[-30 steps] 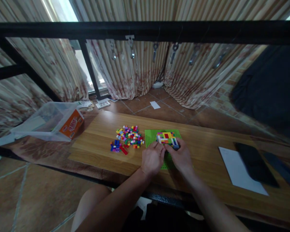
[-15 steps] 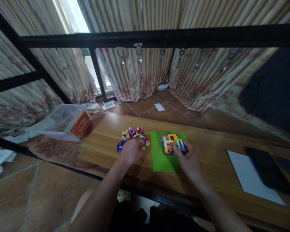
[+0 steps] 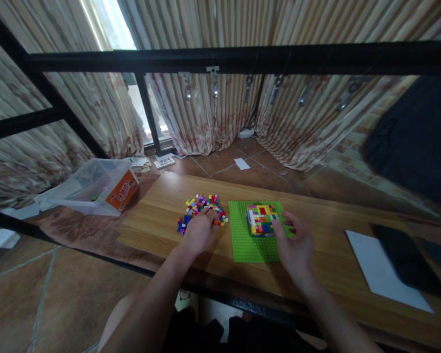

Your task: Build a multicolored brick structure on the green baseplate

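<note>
A block of many-coloured toy bricks (image 3: 262, 219) stands on a green baseplate (image 3: 240, 247). At its right side is my right hand (image 3: 297, 245), open, with fingers spread and the thumb tip close to the block's right edge. Whether the thumb touches the block I cannot tell. My left hand (image 3: 200, 229) reaches over the near side of a pile of loose bricks (image 3: 202, 202) left of the baseplate. Its fingers are bent together among the bricks; what they hold, if anything, is hidden.
The wooden table (image 3: 323, 220) bears a white sheet (image 3: 380, 269) and a dark flat tablet-like thing (image 3: 411, 257) at the right. A clear plastic bin (image 3: 95, 186) with an orange label stands at the left. A black metal bar (image 3: 242, 59) runs across above, with clips hanging from it.
My right hand has let go of the brick block and drawn back a little to the right, its fingers opening. My left hand has stayed at the pile, its fingers shifting slightly.
</note>
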Demonstrator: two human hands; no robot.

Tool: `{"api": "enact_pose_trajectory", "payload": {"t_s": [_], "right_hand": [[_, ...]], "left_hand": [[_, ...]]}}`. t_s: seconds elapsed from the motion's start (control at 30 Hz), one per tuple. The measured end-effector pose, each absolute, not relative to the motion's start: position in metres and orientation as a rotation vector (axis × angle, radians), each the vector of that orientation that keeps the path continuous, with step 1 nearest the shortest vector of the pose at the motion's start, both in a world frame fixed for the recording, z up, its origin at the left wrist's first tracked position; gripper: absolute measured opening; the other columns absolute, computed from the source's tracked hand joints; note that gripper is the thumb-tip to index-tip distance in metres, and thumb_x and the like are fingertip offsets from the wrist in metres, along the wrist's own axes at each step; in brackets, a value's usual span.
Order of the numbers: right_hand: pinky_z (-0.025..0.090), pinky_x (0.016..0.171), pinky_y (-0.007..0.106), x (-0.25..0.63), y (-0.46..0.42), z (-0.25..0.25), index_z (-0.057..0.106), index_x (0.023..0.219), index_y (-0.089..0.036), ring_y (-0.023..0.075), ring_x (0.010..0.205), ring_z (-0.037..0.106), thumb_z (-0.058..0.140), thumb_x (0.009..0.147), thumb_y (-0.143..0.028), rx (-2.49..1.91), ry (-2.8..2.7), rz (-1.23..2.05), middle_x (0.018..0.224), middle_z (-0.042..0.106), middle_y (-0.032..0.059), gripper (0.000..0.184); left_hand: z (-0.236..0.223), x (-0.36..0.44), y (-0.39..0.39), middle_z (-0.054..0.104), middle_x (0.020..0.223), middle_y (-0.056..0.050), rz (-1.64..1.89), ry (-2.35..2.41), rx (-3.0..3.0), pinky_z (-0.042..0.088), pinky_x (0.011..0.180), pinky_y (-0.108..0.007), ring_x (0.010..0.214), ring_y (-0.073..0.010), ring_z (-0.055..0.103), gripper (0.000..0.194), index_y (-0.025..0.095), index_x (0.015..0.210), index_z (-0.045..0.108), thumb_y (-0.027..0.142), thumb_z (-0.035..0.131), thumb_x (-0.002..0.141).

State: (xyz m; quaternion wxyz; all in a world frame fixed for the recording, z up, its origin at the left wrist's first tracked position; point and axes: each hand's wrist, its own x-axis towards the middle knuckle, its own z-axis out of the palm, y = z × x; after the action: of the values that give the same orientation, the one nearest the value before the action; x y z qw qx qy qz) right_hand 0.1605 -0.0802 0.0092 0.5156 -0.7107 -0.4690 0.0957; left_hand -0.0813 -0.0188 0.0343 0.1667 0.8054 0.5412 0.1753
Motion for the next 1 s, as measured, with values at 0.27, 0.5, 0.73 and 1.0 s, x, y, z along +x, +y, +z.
{"api": "enact_pose_trajectory", "payload": {"t_s": [0.27,0.5,0.73,1.0], "right_hand": [[0.052,0.07,0.032,0.119,-0.096,0.028,0.071,0.102,-0.023,0.0174,0.074,0.064,0.066,0.085,-0.043,-1.348,-1.281,0.724,0.085,0.071,0.002,0.027],[0.051,0.052,0.027,0.118,-0.093,0.034,0.075,0.077,-0.023,0.0128,0.052,0.058,0.078,0.072,-0.043,-1.22,-1.02,1.08,0.059,0.067,-0.0026,0.021],[0.057,0.053,0.028,0.119,-0.096,0.031,0.078,0.079,-0.024,0.0135,0.053,0.064,0.086,0.063,-0.044,-1.145,-0.785,1.271,0.063,0.072,-0.0005,0.027],[0.054,0.057,0.025,0.111,-0.095,0.034,0.076,0.08,-0.024,0.0127,0.061,0.065,0.087,0.062,-0.045,-1.091,-0.734,1.409,0.071,0.072,-0.0004,0.03]], "left_hand": [[0.037,-0.05,-0.036,0.067,0.082,-0.001,0.833,0.911,1.75,0.051,0.075,-0.026,0.08,-0.0148,0.066,0.005,0.018,0.085,0.059,0.015,0.061,0.082],[0.046,-0.034,-0.047,0.068,0.073,0.0,0.845,0.731,1.353,0.05,0.069,-0.025,0.068,-0.0119,0.063,0.012,0.015,0.081,0.065,0.023,0.072,0.076],[0.046,-0.034,-0.048,0.069,0.07,0.0,0.852,0.746,1.046,0.051,0.065,-0.025,0.059,-0.0097,0.06,0.024,0.014,0.079,0.068,0.031,0.082,0.067],[0.048,-0.036,-0.048,0.069,0.072,0.0,0.837,0.811,1.031,0.051,0.064,-0.023,0.063,-0.0098,0.062,0.025,0.013,0.079,0.069,0.028,0.082,0.065]]}}
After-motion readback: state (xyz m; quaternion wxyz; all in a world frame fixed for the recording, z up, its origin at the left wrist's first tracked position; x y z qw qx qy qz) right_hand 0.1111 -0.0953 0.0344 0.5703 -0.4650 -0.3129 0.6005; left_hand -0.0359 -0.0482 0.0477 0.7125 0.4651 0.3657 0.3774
